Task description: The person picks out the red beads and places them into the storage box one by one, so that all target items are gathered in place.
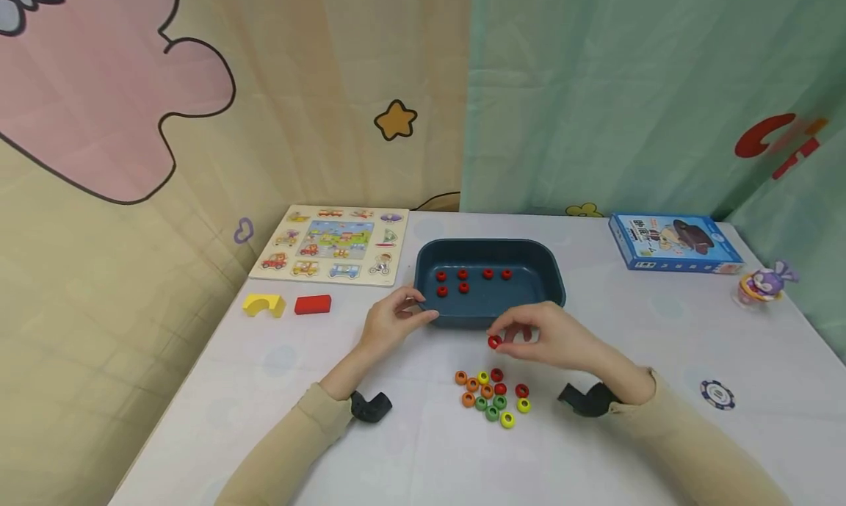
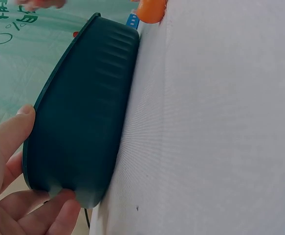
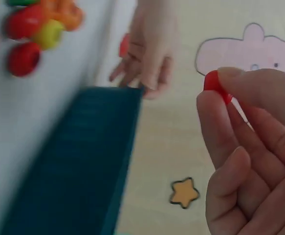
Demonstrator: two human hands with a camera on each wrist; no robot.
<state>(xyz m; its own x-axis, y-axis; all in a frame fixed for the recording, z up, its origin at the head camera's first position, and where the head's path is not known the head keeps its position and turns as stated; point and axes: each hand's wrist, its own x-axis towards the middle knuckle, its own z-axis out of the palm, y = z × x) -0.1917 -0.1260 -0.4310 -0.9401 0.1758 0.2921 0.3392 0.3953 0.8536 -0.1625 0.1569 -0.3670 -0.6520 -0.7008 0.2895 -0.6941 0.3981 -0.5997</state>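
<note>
My right hand [image 1: 551, 335] pinches a red bead [image 1: 494, 341] between thumb and forefinger, just in front of the tray's near edge. In the right wrist view the bead [image 3: 212, 82] shows between the fingertips. My left hand [image 1: 391, 321] grips the near left corner of the dark teal tray [image 1: 465, 321]. The left wrist view shows its thumb on the rim and the other fingers against the tray wall [image 2: 78, 117]. Inside the tray, several red beads [image 1: 487, 273] lie in short rows. Loose orange [image 1: 460, 377], yellow [image 1: 507, 419], green [image 1: 492, 413] and red beads [image 1: 522, 391] lie in front.
Behind the left hand lie a wooden picture puzzle [image 1: 390, 234], a yellow arch block [image 1: 264, 304] and a red block [image 1: 313, 305]. To the right are a blue box [image 1: 674, 243], a small purple figure [image 1: 767, 282] and a round chip [image 1: 717, 394]. A curtain hangs behind the table.
</note>
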